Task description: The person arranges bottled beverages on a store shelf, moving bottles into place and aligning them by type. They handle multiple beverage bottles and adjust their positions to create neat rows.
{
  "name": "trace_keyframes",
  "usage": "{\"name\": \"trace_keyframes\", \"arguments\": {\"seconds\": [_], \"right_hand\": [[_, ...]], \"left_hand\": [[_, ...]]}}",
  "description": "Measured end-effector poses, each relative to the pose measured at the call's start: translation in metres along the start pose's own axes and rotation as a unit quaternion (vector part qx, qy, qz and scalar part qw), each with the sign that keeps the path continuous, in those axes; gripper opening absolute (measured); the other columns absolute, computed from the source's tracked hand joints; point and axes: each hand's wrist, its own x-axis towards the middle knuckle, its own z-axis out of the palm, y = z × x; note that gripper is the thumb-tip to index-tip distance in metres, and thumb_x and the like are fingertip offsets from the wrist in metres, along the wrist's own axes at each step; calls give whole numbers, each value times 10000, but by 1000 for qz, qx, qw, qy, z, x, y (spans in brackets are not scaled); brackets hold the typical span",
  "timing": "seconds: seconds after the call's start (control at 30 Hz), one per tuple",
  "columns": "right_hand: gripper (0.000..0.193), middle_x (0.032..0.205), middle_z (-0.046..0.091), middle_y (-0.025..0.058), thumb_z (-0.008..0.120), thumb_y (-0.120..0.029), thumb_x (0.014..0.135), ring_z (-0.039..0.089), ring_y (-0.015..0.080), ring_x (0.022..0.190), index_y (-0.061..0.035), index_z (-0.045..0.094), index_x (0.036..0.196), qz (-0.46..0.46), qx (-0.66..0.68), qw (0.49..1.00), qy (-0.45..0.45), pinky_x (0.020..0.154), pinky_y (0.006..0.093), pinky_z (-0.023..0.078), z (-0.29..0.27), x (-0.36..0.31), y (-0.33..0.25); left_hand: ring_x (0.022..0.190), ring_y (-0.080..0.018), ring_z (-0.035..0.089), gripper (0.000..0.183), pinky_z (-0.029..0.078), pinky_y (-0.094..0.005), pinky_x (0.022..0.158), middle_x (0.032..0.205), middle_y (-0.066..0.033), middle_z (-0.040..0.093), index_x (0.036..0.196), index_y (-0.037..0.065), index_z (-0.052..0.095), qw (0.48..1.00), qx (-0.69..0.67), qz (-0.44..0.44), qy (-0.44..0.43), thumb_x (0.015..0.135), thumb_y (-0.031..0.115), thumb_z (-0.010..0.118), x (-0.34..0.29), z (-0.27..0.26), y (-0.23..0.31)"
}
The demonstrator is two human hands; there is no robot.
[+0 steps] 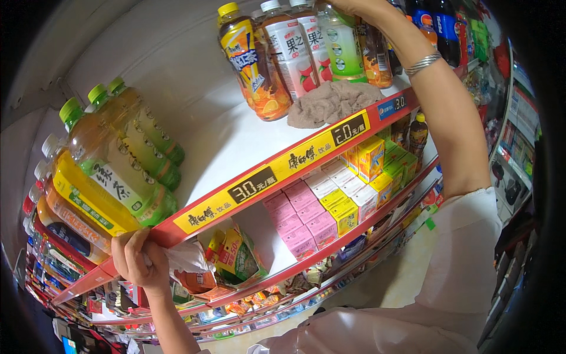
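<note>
My left hand curls its fingers over the red front edge of a white shelf, at its left part. A white, crumpled, film-like piece shows beside that hand, below the edge. My right arm reaches up across the shelf, and my right hand is at the top of a green-labelled bottle. The picture's upper rim cuts this hand off, so its fingers are hidden. A bunched grey-brown cloth lies on the shelf in front of the bottles. Next to it stands a yellow-capped tea bottle, tilted in view.
Green-capped bottles stand in rows at the left. Two white-capped bottles are behind the cloth. On the lower shelf sit pink cartons, yellow cartons and an open box of packets. Dark cola bottles are at the upper right.
</note>
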Motion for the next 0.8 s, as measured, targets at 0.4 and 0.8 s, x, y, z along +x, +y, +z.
{"name": "trace_keyframes", "arguments": {"seconds": [0.4,0.8], "right_hand": [[157,850,567,124,624,-132,980,603,195,820,11,563,1001,-110,568,813,-67,763,387,596,-97,-39,-146],[454,997,700,166,780,-328,907,653,222,868,27,654,1161,-10,370,911,-184,682,400,549,127,16,-277]], "left_hand": [[680,-278,598,320,470,-375,626,795,-97,642,910,43,695,1000,0,13,0,629,-81,602,4,-6,0],[661,-270,591,281,465,-363,590,770,-107,629,863,17,678,1000,-12,25,10,639,-127,589,5,-5,0]]}}
